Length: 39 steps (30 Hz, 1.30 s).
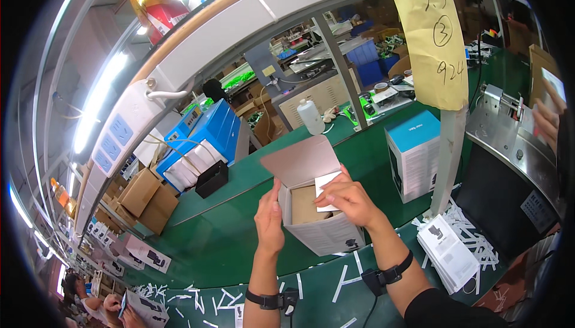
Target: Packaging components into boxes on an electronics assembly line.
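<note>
In the middle of the bench stands a white carton point(317, 239) with a printed side, its top flap point(302, 161) raised toward the far side. Brown cardboard point(303, 201) fills the carton's mouth. My left hand point(269, 217) lies along the carton's left side, fingers stretched out and touching it. At the right part of the mouth, my right hand point(350, 201) has its fingers closed on a white booklet point(326, 179), which lies partly over the brown cardboard. The booklet's far end and part of its right side are hidden by my fingers.
A closed blue-topped carton point(414, 157) stands right, beside a metal post point(450, 166). Stacked printed leaflets point(446, 253) and paper strips point(479, 238) lie near right. A metal machine point(515, 142) is beyond. A black tray point(212, 179) sits far left; another person's hands point(114, 305) show lower left.
</note>
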Available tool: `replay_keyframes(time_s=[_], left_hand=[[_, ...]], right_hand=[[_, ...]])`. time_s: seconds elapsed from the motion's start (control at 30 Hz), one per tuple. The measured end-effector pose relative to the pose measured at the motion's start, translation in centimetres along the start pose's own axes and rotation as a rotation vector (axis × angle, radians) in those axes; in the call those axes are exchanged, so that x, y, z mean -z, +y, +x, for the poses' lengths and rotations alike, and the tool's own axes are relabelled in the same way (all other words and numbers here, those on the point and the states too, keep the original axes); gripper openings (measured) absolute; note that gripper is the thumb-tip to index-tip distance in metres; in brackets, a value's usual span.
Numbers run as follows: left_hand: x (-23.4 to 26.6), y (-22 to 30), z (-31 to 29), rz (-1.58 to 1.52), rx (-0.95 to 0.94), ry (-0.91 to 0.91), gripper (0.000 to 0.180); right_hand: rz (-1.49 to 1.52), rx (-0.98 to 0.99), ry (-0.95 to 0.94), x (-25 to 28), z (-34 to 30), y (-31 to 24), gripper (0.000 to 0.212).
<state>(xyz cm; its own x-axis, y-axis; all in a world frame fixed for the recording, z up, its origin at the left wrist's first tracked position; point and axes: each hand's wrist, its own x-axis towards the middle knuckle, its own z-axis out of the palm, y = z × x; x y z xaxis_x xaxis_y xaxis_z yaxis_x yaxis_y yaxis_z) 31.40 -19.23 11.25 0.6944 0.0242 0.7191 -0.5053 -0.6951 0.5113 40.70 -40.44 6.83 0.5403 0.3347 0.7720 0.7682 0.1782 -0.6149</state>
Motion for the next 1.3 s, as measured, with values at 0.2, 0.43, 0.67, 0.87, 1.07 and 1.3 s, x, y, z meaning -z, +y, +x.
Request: replay_keyframes(time_s=[0.2,0.43,0.67,0.87,1.07,1.3], left_hand=[[-0.4,0.4,-0.2,0.064,0.019,-0.073,0.053],[-2.6,0.8,0.2,0.324,-0.276,-0.319,0.043],[-4.1,-1.9,0.5,-0.373,0.489,0.003,0.077],[-5.6,-1.2,1.5,-0.571,0.45,0.033,0.075],[-7.6,-3.8,-0.8,-0.52,-0.095,0.181,0.046],[-7.6,-2.3,-1.2,-0.603,-0.144,0.244,0.034]], right_hand=[[-0.001,-0.038,-0.008,0.9,0.4,0.6,0.02],[0.0,0.014,0.0,1.3,0.4,1.6,0.022],[0.09,-0.224,0.192,0.4,0.2,1.3,0.047],[0.267,-0.265,0.236,1.4,0.6,1.8,0.07],[0.085,0.151,0.283,1.4,0.3,3.2,0.018],[0.007,0.18,0.138,2.2,0.0,0.4,0.05]])
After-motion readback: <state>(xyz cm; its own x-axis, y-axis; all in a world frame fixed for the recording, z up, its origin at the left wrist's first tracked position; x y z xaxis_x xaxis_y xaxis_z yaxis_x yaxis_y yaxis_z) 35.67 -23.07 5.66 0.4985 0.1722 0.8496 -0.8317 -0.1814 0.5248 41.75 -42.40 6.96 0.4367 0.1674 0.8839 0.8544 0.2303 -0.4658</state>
